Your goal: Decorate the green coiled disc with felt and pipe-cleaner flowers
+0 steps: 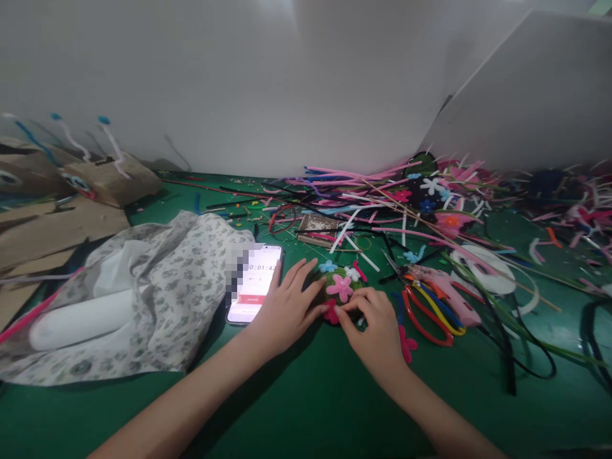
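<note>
Flower-covered green piece [340, 288] lies between the person's two hands, near the middle of the green table [306, 401]. Across the table's far right side sprawls a heap of fuzzy stems [354, 182], mostly pink, black and white. On the left, a printed cloth [191, 268] lies crumpled. The left hand [289, 299] has its fingers spread apart, the tips at the piece's left edge; whether they clamp it, I cannot tell. The right hand [375, 322] has thumb and forefinger together, pinching the red flower [329, 312] at the piece's near edge. Just beside the left hand lies a phone [253, 280]; right of the right hand is a red-handled tool [442, 338]. Smaller still, a pink flower [339, 289] sits above the red one.
</note>
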{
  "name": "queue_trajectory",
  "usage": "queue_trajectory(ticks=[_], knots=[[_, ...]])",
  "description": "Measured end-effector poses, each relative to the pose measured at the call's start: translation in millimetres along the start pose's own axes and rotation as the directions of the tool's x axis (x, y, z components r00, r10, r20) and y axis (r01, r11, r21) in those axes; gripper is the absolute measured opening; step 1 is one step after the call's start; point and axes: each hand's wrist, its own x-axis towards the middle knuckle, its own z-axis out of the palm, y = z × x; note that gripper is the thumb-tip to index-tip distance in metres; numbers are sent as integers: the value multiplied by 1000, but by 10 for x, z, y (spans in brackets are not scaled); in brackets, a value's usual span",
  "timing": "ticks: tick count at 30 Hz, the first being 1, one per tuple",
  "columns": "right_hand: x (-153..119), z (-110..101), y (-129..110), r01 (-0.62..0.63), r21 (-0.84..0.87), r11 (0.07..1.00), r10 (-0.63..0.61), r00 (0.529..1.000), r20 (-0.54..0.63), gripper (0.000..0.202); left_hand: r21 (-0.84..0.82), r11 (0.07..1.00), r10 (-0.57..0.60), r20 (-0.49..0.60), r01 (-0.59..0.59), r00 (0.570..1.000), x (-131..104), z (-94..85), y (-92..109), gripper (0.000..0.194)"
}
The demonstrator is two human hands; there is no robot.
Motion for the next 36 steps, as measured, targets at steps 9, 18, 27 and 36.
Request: queue_trajectory(ticks=[9, 18, 27, 36], knots=[[76, -93, 56, -36, -8, 999, 36, 998, -57, 30, -29, 1000, -10, -1, 10, 1000, 9, -51, 2, 46], [148, -113, 134, 10, -56, 998, -12, 1000, -21, 40, -3, 998, 56, 51, -56, 997, 75, 18, 99, 71], [256, -168, 217, -12, 81, 997, 4, 995, 103, 26, 16, 989, 142, 108, -145, 984, 187, 50, 145, 64], [252, -139, 237, -45, 156, 987, 32, 996, 83, 23, -25, 993, 118, 103, -116, 988, 188, 111, 94, 71]])
